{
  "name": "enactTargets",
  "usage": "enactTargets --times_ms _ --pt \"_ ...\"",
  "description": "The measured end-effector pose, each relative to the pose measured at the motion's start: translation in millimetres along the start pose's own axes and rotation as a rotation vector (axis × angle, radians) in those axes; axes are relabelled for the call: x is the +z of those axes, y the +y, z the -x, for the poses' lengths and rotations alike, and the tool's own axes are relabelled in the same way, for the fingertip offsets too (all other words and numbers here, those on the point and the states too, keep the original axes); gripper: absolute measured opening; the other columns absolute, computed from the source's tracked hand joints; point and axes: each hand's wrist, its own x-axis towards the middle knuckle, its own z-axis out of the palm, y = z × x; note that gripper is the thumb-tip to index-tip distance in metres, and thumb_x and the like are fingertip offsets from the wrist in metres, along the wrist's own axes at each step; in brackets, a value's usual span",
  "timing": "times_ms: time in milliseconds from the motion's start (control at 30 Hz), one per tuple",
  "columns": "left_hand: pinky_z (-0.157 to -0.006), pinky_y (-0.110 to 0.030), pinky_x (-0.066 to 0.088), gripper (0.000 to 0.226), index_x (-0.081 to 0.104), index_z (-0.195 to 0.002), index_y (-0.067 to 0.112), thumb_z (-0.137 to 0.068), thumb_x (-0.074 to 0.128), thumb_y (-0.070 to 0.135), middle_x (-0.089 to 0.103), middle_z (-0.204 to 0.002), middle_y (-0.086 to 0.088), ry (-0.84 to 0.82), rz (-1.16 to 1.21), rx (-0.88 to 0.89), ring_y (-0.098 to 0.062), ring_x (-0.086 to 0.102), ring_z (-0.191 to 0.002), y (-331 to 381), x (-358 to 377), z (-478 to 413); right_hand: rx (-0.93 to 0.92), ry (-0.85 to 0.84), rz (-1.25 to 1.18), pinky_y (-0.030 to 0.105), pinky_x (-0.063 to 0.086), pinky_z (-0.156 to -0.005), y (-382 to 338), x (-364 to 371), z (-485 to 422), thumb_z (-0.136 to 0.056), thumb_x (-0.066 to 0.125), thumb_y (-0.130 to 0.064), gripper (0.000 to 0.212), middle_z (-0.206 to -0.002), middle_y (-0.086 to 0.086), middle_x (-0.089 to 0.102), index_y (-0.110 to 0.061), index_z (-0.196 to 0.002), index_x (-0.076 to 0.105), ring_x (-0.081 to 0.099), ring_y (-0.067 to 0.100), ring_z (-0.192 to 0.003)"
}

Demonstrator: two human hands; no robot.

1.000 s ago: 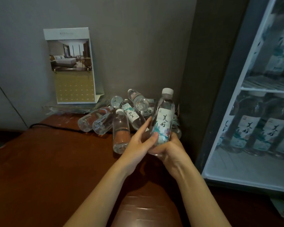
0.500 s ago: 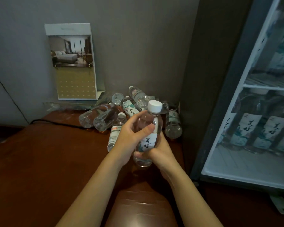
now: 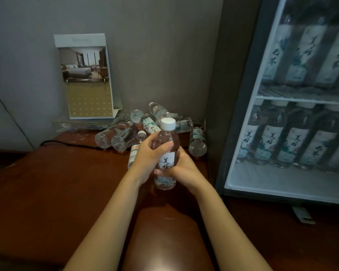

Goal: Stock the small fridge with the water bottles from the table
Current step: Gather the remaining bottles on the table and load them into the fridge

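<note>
A clear water bottle [image 3: 167, 140] with a white cap and a white label stands upright above the brown table [image 3: 57, 182], held by both hands. My left hand [image 3: 148, 153] wraps round its upper body from the left. My right hand [image 3: 182, 169] grips its lower half from the right. Behind them a pile of bottles [image 3: 125, 133] lies on its side against the wall. The small fridge [image 3: 241, 114] stands at the right, and rows of the same bottles [image 3: 294, 145] stand on its two shelves.
A desk calendar [image 3: 86, 77] with a room photo stands against the wall at the back left. A black cable [image 3: 67, 144] runs along the table's far edge. The fridge's dark side panel rises just right of the pile.
The held bottle came nearer and lower, away from the pile. My left hand went from touching it with straight fingers to wrapping round it. The view shifted toward the fridge.
</note>
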Motion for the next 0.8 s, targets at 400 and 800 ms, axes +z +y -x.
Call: enactTargets --times_ms 400,800 --pt "-0.074 -0.017 0.050 0.020 0.062 -0.099 0.025 -0.082 0.068 0.017 0.070 -0.097 0.008 -0.211 -0.239 -0.190 -0.008 0.065 -0.095 17 16 96 0.055 0.121 0.105 0.024 0.053 -0.079 -4 -9 109 -0.062 0.085 -0.015 0.065 -0.110 -0.003 0.062 -0.020 -0.114 0.046 0.061 0.008 -0.097" --pt "-0.063 -0.013 0.050 0.019 0.061 -0.108 0.027 -0.089 0.058 0.025 0.069 -0.098 0.008 -0.479 -0.259 -0.169 0.003 0.067 -0.083 64 101 160 -0.028 0.226 0.176 0.031 0.054 -0.088 -20 -77 233 -0.071 0.079 -0.026 0.059 -0.116 -0.006 0.062 -0.022 -0.122 0.049 0.061 0.008 -0.105"
